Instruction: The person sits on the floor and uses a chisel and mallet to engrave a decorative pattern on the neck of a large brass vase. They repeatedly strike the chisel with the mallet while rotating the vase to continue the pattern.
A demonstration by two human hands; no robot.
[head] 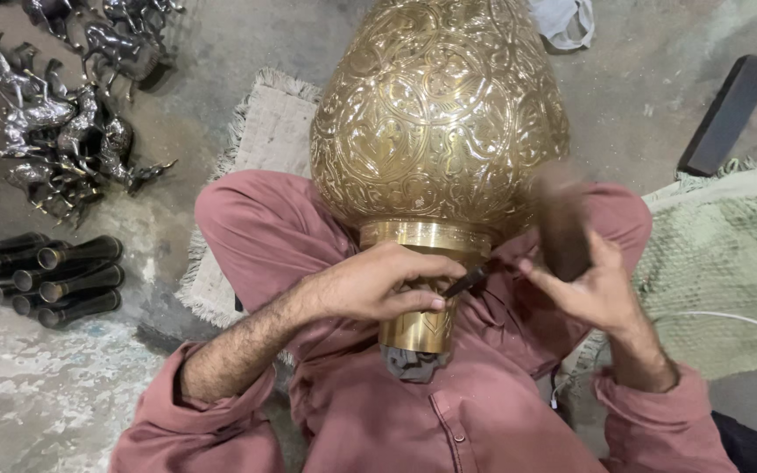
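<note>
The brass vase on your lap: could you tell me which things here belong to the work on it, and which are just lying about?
In use:
- engraved brass vase, resting on the lap
- thin dark chisel, held by the left hand
- blurred dark mallet, in the right hand

Lying about:
- metal horse figurines
- dark tubes
- fringed mat
- green cloth
- dark block

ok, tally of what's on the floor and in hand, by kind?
Brass vase: 1
Chisel in left hand: 1
Mallet in right hand: 1
Dark tubes: about 7
Horse figurines: a pile, uncountable
Mats: 2
Total: about 12, plus figurines
</note>
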